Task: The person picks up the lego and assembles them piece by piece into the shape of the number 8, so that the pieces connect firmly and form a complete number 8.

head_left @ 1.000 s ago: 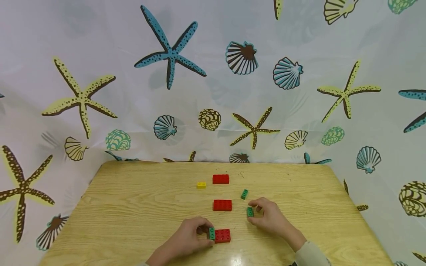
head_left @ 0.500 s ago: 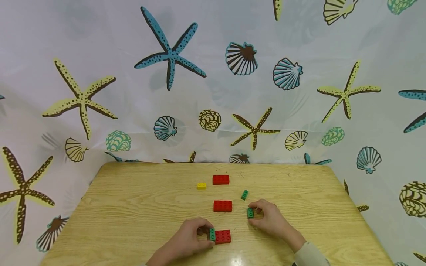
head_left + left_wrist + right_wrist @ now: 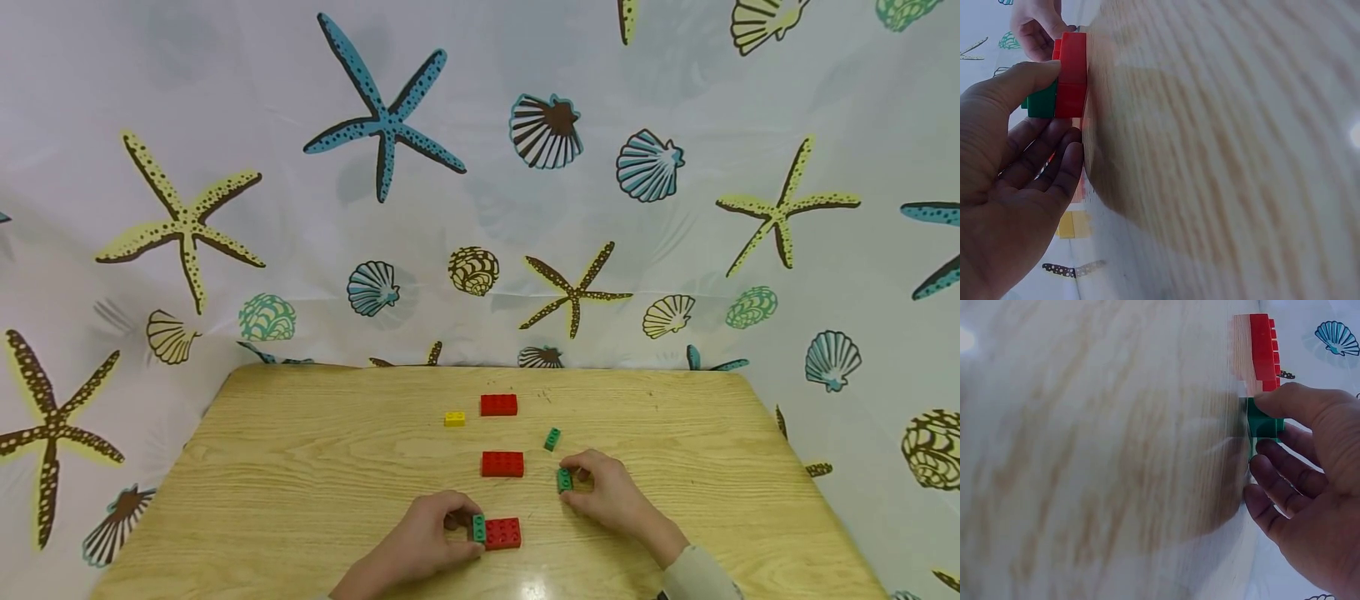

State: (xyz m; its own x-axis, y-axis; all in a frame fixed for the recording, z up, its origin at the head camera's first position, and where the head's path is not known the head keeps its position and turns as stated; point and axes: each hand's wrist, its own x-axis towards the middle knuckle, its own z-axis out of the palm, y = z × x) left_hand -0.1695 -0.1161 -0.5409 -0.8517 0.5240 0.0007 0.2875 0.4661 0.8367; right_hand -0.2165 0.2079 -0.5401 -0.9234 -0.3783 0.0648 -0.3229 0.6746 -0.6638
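Near the table's front, my left hand (image 3: 423, 533) pinches a small green brick (image 3: 478, 528) between thumb and fingers. That brick sits on the left end of a red brick (image 3: 506, 533); the left wrist view shows the green one (image 3: 1041, 103) against the studded side of the red one (image 3: 1072, 78). To the right, my right hand (image 3: 611, 493) pinches another small green brick (image 3: 565, 480) at the tabletop. In the right wrist view the thumb touches one end of this green brick (image 3: 1265, 419), with the fingers curled around its far side.
Farther back on the wooden table (image 3: 337, 467) lie a red brick (image 3: 502, 464) in the middle and another red brick (image 3: 498, 405) behind it. A yellow brick (image 3: 454, 419) is left of the latter. One more green brick (image 3: 552, 439) lies beyond my right hand. A patterned curtain (image 3: 450, 208) encloses the back.
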